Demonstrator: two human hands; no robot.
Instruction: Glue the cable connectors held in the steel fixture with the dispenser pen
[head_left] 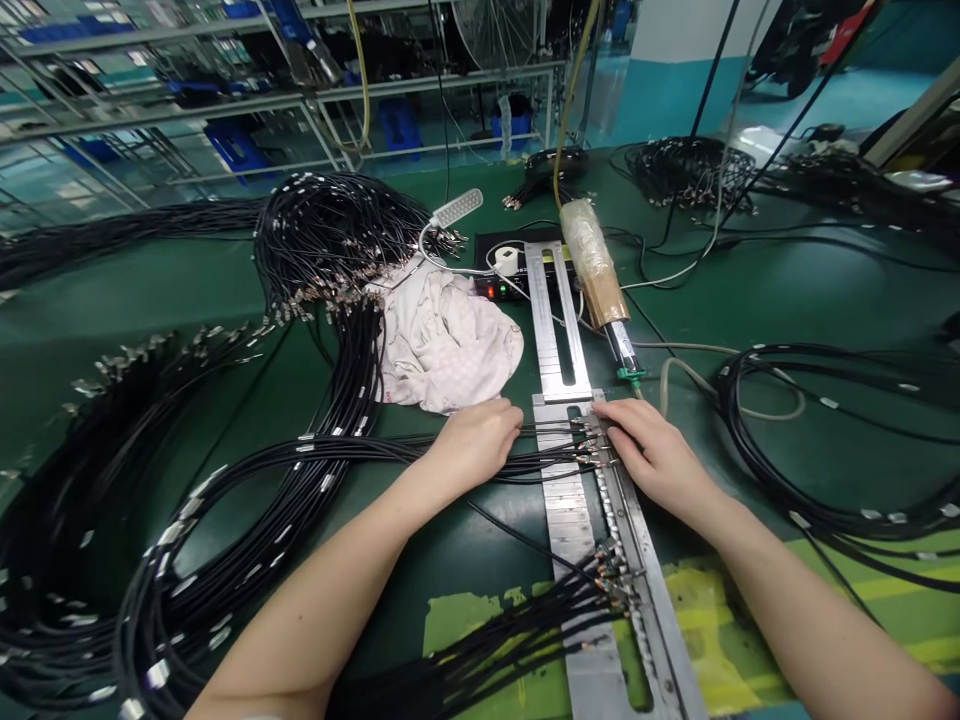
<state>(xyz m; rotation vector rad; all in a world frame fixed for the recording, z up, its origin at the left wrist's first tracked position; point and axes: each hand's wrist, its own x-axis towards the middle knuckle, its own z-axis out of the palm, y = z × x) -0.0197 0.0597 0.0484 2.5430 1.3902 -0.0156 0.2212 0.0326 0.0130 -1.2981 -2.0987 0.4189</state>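
Jig (592, 690) holds cable ends (607, 585); left hand (480, 440) flat on cables (360, 450), right hand (652, 455) spread flat.

No text, label, brand, number or sign is legible. The silver bands (306, 437) on the black cables (352, 400) are too small to read. Any engraving on the metal fixture rail (546, 340) cannot be resolved. The black control box (487, 285) shows lit red and green indicator lamps; its markings are blurred.

Two hands (480, 440) (652, 455), one metal jig (546, 340), one white cloth (442, 345), one taped tool (596, 265), one lamp (459, 208), uncounted black cables (352, 390).
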